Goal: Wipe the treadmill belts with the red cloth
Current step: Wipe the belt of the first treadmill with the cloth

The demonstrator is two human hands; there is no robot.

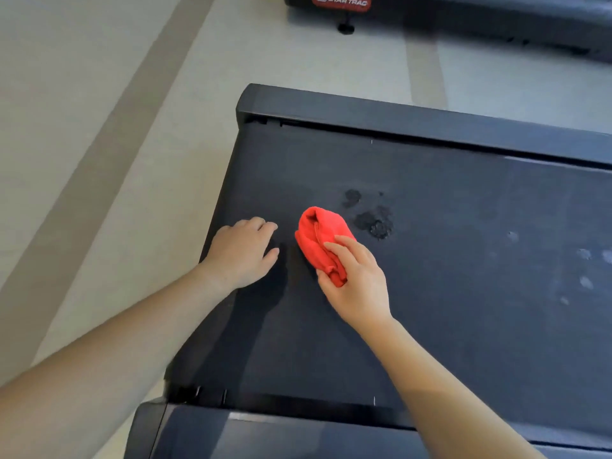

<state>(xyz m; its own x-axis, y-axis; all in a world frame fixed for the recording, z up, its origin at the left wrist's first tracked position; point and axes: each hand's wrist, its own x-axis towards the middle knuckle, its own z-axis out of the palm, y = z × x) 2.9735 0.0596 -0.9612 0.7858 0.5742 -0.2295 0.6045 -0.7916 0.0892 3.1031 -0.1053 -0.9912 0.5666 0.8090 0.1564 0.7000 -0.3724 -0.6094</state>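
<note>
— Belt point(430, 260) first: what is its surface like, seen from the head camera?

— Matte, dark grey, finely grained, a broad flat sheet running between two smooth black side rails point(397, 117). Near its middle sit dark, blotchy wet spots point(374, 223); toward the right edge there are pale, dusty smudges point(586, 279).

— And the red cloth point(319, 233)?

— Soft, nubby fabric, bunched into a rounded wad with a fold line down its top. It lies on the belt toward the left end, just beside the wet spots and touching none of them that I can tell.

— Which hand has it?

— The right hand point(357, 279). Its fingers are curled over the near end of the wad, thumb beneath, pinching the cloth against the belt.

— The left hand point(241, 250)?

— Palm down at the belt's left edge, near the cloth but apart from it. Fingers slightly bent and lying close together, tips resting on the belt, holding nothing.

— Around the treadmill?

— Pale, smooth floor point(99, 127) crossed by broad tan stripes. At the top edge, a second dark machine point(496, 21) bears a glossy red badge point(341, 1) reading STAR TRAC, with a small round black foot point(346, 28) under it.
</note>
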